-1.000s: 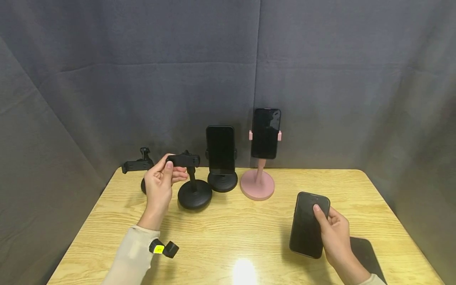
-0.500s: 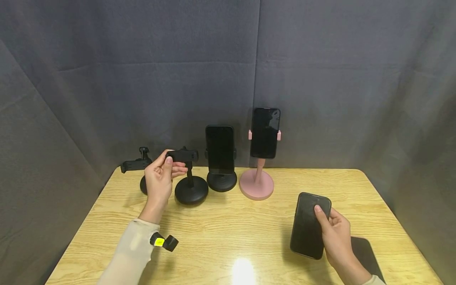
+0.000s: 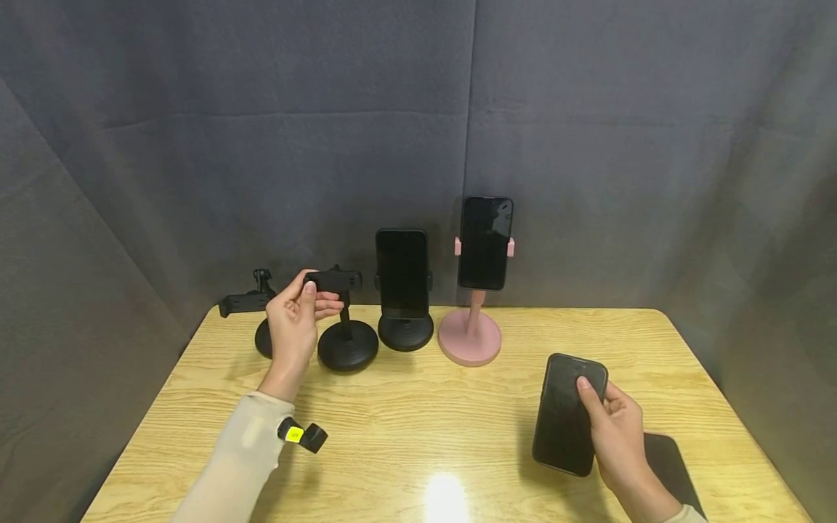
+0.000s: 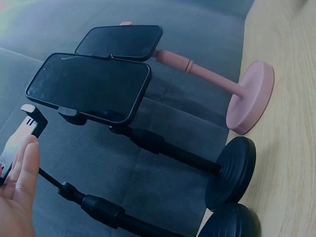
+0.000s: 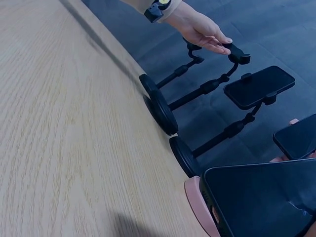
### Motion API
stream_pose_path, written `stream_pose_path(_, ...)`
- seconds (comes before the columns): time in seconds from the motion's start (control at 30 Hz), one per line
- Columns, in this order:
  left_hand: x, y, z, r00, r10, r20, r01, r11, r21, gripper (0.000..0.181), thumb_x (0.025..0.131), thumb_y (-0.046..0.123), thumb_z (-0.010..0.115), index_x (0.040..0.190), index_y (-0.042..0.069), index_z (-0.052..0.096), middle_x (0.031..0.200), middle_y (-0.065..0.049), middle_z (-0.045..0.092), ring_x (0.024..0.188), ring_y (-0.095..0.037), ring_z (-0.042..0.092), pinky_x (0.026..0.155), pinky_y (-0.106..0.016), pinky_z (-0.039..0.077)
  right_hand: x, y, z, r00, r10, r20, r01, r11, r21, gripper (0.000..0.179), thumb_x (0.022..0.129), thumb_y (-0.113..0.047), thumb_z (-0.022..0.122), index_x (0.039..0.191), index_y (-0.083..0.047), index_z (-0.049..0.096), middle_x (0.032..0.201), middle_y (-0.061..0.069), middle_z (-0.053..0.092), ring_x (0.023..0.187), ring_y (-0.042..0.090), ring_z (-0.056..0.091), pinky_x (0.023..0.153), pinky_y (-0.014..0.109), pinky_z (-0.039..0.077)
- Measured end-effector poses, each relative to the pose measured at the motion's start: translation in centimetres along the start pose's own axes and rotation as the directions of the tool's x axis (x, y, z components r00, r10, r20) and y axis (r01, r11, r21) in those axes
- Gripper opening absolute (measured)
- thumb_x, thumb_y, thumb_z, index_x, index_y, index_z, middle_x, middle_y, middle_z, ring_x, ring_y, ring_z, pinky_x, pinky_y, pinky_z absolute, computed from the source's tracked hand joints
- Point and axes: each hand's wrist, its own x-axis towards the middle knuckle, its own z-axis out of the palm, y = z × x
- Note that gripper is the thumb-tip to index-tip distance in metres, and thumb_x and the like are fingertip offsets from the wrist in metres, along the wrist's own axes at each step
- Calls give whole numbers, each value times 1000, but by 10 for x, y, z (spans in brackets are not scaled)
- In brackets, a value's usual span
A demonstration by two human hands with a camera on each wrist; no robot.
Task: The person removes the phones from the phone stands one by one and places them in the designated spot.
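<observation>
My left hand [image 3: 294,323] pinches one end of the holder clamp [image 3: 336,281] on a black phone stand, thumb in front. The stand's round base [image 3: 348,347] is on the table at left of centre. Only part of that clamp shows in the left wrist view, beside my fingers [image 4: 27,170]. At the right, my right hand [image 3: 615,436] grips a dark smartphone [image 3: 565,421] by its right edge, thumb across the screen. It is held above the table, screen up; in the right wrist view this smartphone [image 5: 261,197] covers the lower right corner.
Another black phone stand [image 3: 248,301] stands at far left, partly behind my left hand. Right of the held stand, a black stand bears a phone [image 3: 402,272], and a pink stand [image 3: 471,338] bears another phone [image 3: 486,243]. A further phone [image 3: 670,465] lies beneath my right wrist.
My left hand and the black stand's clamp have risen slightly in view, and its base has shifted a little back and left. The right hand keeps its place with the smartphone.
</observation>
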Motion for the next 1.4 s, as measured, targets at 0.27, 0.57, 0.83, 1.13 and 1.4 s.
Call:
stream_pose_path(0.27,6,-7,1,1000,-11,-13,11,999,49,39,108,11,44,142,-6,51,75,14,72,65,-2,73,72,-21,62,1,1,-3,1000,7,-12,-7,1000,1,13,105,-26,56,106,-30,69,92,-13,79,83,5,76,72,22,63)
stream_pose_path(0.57,10,-8,-3,999,-15,-30,17,998,65,42,108,13,44,146,-6,46,76,12,71,66,-2,73,72,-20,62,2,4,-9,999,41,1,-41,999,0,13,105,-28,56,107,-31,68,91,-11,79,81,7,77,71,24,63)
stream_pose_path(0.83,13,-6,-6,999,-9,-37,12,997,79,38,109,15,44,139,-4,54,76,12,72,66,-2,73,72,-20,62,7,7,-23,997,82,12,-82,996,-26,13,105,-30,55,105,-33,68,90,-12,79,79,7,76,70,24,63)
stream_pose_path(1.13,16,-10,-12,999,7,-35,-3,995,101,29,109,17,44,127,2,62,77,11,72,68,-3,73,73,-21,62,10,13,-44,984,176,33,-168,972,-164,43,106,-38,52,139,-11,50,90,-15,78,80,7,77,71,26,63)
stream_pose_path(1.4,15,-9,-13,999,-9,-44,14,993,118,31,109,17,44,131,2,60,78,12,72,68,-2,73,73,-20,62,13,16,-54,963,269,7,-259,931,-257,71,105,-44,50,152,6,31,85,-17,77,78,8,76,71,28,64)
